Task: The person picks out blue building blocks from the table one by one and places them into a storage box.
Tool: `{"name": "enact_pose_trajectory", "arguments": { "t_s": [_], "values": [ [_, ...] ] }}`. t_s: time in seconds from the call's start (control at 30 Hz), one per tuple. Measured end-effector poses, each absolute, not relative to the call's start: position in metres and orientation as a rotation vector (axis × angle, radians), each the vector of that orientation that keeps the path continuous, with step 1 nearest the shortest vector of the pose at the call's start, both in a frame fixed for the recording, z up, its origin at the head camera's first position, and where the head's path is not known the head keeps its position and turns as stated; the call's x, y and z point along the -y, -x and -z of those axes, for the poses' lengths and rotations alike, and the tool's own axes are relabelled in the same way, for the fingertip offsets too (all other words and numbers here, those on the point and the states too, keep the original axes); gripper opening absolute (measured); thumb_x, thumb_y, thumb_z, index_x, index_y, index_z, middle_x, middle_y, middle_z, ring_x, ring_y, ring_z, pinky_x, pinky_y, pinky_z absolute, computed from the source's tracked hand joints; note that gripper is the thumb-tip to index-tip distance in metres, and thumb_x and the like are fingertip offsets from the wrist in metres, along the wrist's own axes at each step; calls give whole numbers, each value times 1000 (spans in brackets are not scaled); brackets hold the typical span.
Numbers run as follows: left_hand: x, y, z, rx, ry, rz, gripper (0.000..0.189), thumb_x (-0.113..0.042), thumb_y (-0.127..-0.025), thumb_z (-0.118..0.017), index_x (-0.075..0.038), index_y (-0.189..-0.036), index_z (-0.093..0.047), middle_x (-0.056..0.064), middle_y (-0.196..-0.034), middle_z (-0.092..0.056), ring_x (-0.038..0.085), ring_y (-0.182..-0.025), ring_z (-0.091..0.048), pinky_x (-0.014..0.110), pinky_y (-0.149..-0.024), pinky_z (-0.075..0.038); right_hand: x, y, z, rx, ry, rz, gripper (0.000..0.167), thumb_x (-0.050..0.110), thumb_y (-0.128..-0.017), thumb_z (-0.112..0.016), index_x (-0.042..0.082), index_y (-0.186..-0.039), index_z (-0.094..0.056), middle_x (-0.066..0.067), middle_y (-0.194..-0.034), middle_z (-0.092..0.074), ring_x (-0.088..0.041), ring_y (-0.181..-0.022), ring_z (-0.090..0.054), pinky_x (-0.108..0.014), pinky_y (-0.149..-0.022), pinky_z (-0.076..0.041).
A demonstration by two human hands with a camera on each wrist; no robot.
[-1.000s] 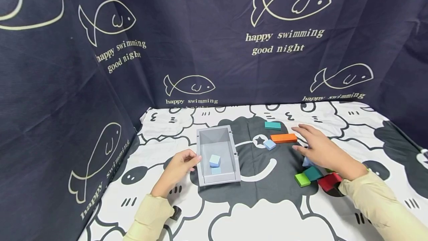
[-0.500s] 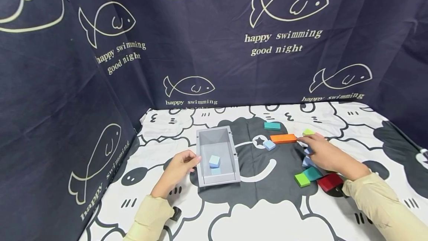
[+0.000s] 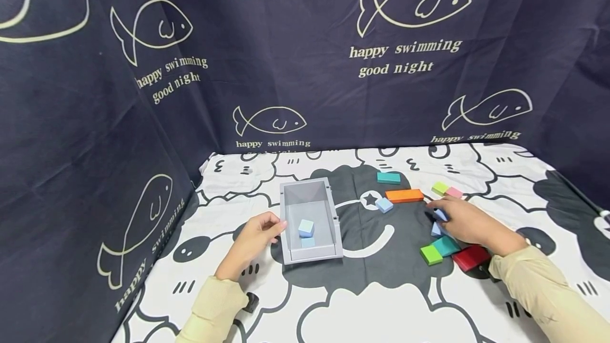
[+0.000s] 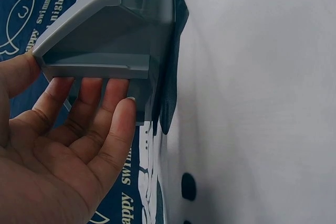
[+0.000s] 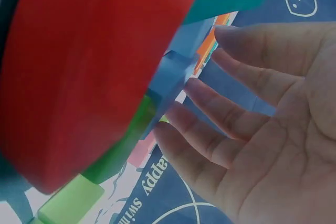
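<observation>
The left hand (image 3: pixel 259 233) grips the bin (image 3: pixel 306 191) by its side rim, while the right hand (image 3: pixel 464 221), fingers (image 5: pixel 231 113) spread, is near the blue blocks (image 3: pixel 436 229).

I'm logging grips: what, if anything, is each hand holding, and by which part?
The left hand holds the gray box by its left rim. The right hand is at a blue block; whether it grips it cannot be told.

Grey bin (image 3: pixel 308 210), blue block (image 5: pixel 172 73); navy curtain (image 3: pixel 305 68) (white fish).

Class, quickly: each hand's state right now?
Left hand: holding the gray box by its rim.
Right hand: open by the blue blocks; no grip shows.
</observation>
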State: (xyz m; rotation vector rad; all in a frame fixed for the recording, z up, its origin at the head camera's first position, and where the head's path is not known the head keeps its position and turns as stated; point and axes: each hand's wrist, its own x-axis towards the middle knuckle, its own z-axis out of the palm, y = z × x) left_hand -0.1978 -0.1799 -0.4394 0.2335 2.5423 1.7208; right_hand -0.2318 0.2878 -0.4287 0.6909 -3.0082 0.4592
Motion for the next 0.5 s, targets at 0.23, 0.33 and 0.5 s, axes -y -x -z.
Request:
{"name": "enact_pose_trajectory", "arguments": {
  "t_s": [0.23, 0.33, 0.5],
  "values": [
    [181, 199, 441, -2545, -227, -1713, 19, -19, -96, -67, 0, -94, -63, 3, -85, -61, 20, -84, -59, 34, -75, -57, -290, 231, 427, 3058, -636, -460, 43, -8, -71, -63, -6, -114, -66, -33, -120, -59, -53, -114, -54, -65, -94, -44],
    [181, 199, 441, -2550, -225, -1708, 20, -20, -96, -67, 0, -94, -63, 3, -85, -61, 20, -83, -59, 34, -74, -57, -292, 231, 426, 3086, -629, -465, 47, -12, -67, -59, -6, -113, -67, -34, -121, -58, -50, -113, -56, -64, -93, -45],
    [181, 199, 440, -2546, -208, -1717, 18, -19, -95, -68, -2, -93, -64, 2, -84, -60, 22, -84, -59, 35, -74, -57, -295, 233, 428, 3100, -656, -456, 51, -14, -62, -59, -6, -111, -67, -31, -119, -57, -41, -102, -60, -57, -84, -51]
  ]
}}
